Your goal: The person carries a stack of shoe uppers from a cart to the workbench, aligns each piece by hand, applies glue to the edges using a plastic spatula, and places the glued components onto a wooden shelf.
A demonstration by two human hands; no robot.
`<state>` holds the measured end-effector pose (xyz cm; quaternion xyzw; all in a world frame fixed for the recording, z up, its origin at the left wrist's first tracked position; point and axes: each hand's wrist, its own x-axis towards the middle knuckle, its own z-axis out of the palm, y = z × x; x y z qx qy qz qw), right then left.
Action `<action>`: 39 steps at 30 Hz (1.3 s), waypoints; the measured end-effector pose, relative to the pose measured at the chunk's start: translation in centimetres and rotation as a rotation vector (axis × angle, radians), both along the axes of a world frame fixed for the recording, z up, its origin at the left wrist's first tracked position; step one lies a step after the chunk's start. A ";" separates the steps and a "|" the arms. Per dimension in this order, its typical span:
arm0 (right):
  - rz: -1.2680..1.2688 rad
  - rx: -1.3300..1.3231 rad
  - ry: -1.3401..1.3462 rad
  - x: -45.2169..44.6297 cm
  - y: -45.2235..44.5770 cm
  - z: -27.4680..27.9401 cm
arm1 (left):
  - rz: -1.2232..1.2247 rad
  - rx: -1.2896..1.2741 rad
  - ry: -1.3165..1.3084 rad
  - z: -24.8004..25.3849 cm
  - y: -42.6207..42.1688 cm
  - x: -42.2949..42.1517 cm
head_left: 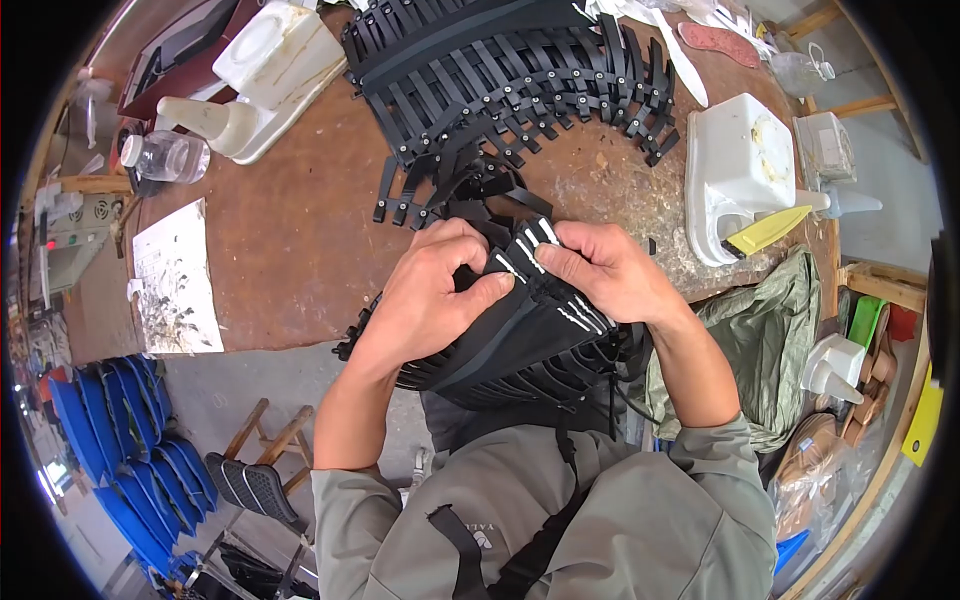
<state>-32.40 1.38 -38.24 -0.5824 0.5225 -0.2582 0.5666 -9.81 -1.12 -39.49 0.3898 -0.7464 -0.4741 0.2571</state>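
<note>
Both thumbs and fingers pinch a black strap piece (pixel 524 262) just off the table's front edge. White stripes, perhaps glue, mark its strap ends. My left hand (pixel 440 285) grips its left side, thumb pointing inward. My right hand (pixel 605 270) holds the right side, its thumb lying by the white stripes. Below them, a black panel (pixel 500 345) fringed with many straps hangs over my lap; more white-marked ends show under my right hand. Beyond my hands lies a large pile of black studded straps (pixel 520 85), joined in rows. My fingertips behind the piece are hidden.
A brown worktable (pixel 290 240) carries a white glue-stained container (pixel 275 60), a clear bottle (pixel 172 157) and a stained paper sheet (pixel 178 280). At right stand another white container (pixel 745 160) and a yellow-bristled brush (pixel 768 230). Blue shoe-like pieces (pixel 120 430) are racked at lower left.
</note>
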 end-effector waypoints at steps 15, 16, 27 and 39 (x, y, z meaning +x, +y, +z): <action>0.090 0.150 -0.139 -0.3 0.0 -0.2 | 0.317 -0.149 0.119 -1.0 3.9 -1.0; 0.112 0.153 -0.160 -0.2 0.1 0.0 | 0.279 0.011 0.152 -0.5 3.6 -0.3; 0.039 0.167 -0.295 -0.1 0.5 1.5 | 0.033 -0.318 -0.146 4.3 1.8 -0.7; 0.138 -0.049 -0.187 -0.6 1.9 4.1 | -0.066 -0.631 -0.062 5.1 1.1 -0.3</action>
